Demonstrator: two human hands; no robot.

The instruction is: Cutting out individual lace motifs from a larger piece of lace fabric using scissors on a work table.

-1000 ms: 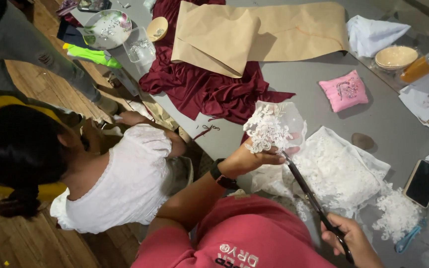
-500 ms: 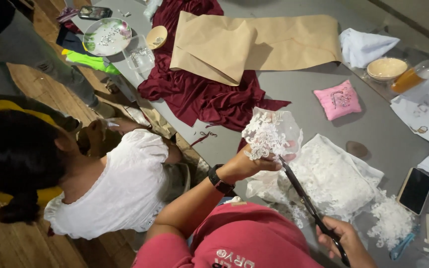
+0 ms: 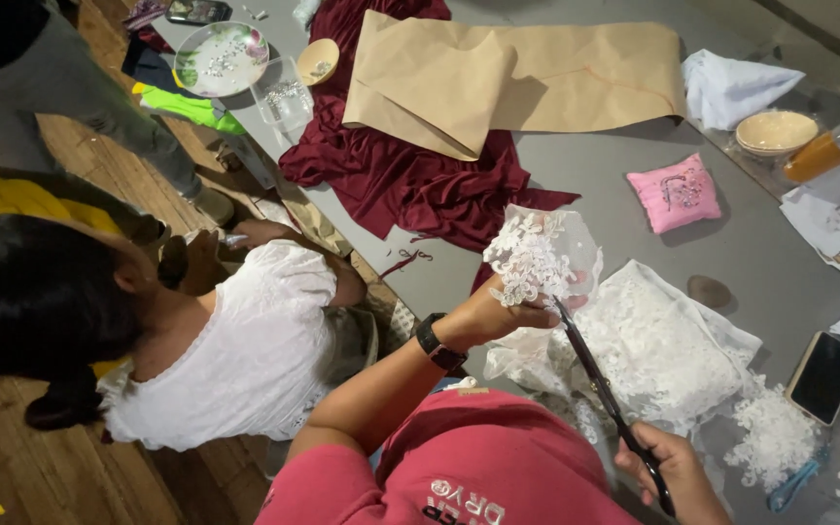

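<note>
My left hand point(image 3: 498, 313) holds up a piece of white lace on sheer net point(image 3: 537, 255) above the grey table point(image 3: 595, 175). My right hand point(image 3: 671, 472) grips the handles of long dark scissors point(image 3: 603, 387), whose blades reach up to the lower edge of the lace piece by my left thumb. Under the scissors lies a larger heap of white lace fabric point(image 3: 663, 350). A black watch point(image 3: 437, 343) is on my left wrist.
A person in a white top point(image 3: 245, 350) crouches at the table's left edge. On the table lie maroon cloth point(image 3: 410, 180), brown paper pattern pieces point(image 3: 517, 68), a pink pincushion point(image 3: 675, 192), bowls point(image 3: 776, 131), a phone point(image 3: 823, 363), lace scraps point(image 3: 772, 437) and a plate of beads point(image 3: 220, 56).
The view has shifted slightly. My left hand keeps the lace raised, and the scissors stay at its lower edge, with my right hand a little lower.
</note>
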